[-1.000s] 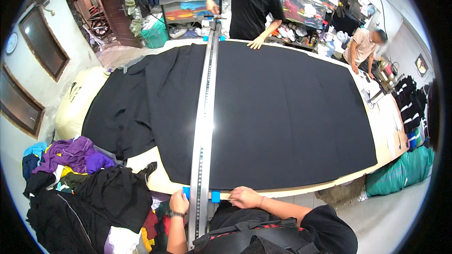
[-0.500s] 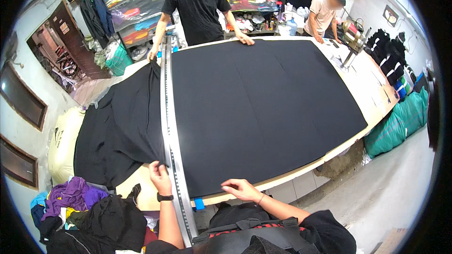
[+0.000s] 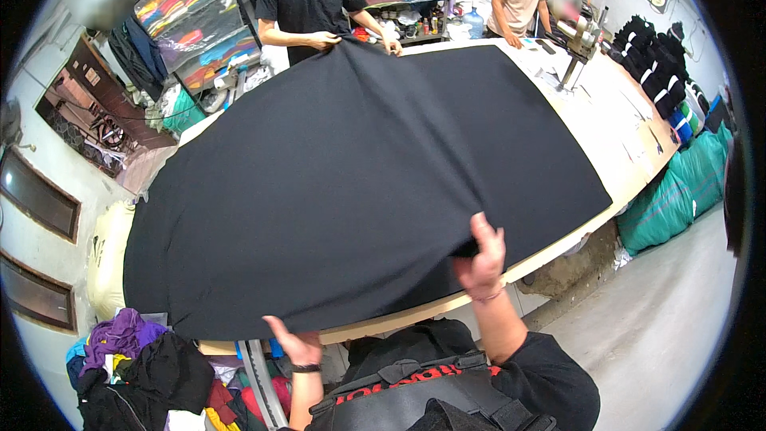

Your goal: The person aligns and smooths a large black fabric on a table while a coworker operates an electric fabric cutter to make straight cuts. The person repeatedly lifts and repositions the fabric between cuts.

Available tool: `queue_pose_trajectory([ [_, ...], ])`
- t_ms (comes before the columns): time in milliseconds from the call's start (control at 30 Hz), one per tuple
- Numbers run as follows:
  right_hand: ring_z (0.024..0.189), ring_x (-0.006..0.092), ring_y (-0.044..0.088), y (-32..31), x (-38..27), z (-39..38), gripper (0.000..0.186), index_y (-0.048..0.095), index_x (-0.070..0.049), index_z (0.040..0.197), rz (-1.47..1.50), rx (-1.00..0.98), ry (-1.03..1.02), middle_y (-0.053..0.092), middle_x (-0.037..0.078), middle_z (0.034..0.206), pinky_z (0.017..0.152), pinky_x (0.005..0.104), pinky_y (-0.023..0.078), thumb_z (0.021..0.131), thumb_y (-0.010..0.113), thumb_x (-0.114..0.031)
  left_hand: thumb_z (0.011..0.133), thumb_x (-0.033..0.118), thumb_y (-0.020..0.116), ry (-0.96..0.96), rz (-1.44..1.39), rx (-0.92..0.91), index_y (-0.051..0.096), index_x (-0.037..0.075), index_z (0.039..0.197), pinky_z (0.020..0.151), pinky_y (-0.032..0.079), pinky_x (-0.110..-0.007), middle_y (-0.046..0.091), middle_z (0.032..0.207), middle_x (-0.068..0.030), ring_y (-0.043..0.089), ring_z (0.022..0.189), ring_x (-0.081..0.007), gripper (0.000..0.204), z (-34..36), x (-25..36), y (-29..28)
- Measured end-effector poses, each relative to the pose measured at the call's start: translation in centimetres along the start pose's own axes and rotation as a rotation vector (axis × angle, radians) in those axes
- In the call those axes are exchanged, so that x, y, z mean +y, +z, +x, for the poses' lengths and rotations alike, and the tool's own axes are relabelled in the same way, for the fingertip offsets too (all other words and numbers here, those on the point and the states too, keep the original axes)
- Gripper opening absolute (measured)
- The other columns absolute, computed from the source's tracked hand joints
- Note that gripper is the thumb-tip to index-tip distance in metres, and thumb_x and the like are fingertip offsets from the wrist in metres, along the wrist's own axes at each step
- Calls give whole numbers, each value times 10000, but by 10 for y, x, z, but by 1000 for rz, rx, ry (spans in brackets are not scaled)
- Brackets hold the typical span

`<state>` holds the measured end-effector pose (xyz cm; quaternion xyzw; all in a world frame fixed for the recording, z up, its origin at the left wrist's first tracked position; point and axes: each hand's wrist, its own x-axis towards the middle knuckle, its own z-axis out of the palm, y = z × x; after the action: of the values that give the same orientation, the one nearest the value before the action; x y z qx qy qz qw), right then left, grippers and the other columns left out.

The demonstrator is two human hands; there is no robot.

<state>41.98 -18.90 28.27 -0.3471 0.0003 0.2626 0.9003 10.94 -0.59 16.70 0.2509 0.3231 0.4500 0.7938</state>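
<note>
A large sheet of black fabric [image 3: 303, 191] spreads over the table, its top layer drawn across another black layer [image 3: 550, 168] that shows at the right. My right hand [image 3: 483, 259] grips the top layer's near right edge, thumb up and fingers partly under the cloth; a fold runs from there to the far side. At the near left edge, my left hand [image 3: 297, 345] touches the fabric with its thumb stretched out; its other fingers are mostly hidden. Across the table, a person in a black shirt [image 3: 299, 8] holds the far edge with both hands.
A metal rail [image 3: 262, 387] sticks out from under the fabric near my left wrist. Piled clothes [image 3: 152, 367] lie at lower left. Right, a cutting machine [image 3: 578, 44] stands on the pale tabletop [image 3: 618, 112], near another person [image 3: 519, 0]. A green sack [image 3: 678, 191] sits beside the table.
The fabric bunched left of the rail now spreads right over the rail and lower layer. My right hand has moved right and up, taking its edge. My left hand has moved down.
</note>
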Motion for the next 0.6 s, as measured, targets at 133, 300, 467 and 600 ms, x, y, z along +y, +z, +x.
queue_pose_trajectory([
  [133,1211,341,659,-85,-32,36,610,446,76,1436,-22,10,115,666,193,1314,1087,512,502,989,751,-206,1046,473,628,45,11,351,578,77,1453,1116,502,-521,630,1454,-89,610,1297,-316,570,82,14,-71],
  [300,1267,266,620,-184,45,50,544,607,47,1382,-607,15,358,673,147,1375,1110,445,476,982,768,-284,1065,229,572,57,-34,526,617,-5,1375,1105,511,-529,686,1370,-156,652,1246,-348,391,140,37,-156],
  [467,841,149,664,-243,85,39,451,570,-31,1291,-624,428,300,712,77,1077,667,293,530,941,801,-198,1079,304,504,15,237,526,584,13,1433,1210,396,-541,621,1479,-159,576,1352,-360,465,135,55,-172],
  [600,985,213,696,-243,99,32,566,501,25,1328,-456,519,128,706,141,1136,836,346,576,895,835,-118,1075,323,540,-53,167,641,584,17,1441,1212,409,-518,623,1482,-154,581,1355,-351,479,128,61,-155],
])
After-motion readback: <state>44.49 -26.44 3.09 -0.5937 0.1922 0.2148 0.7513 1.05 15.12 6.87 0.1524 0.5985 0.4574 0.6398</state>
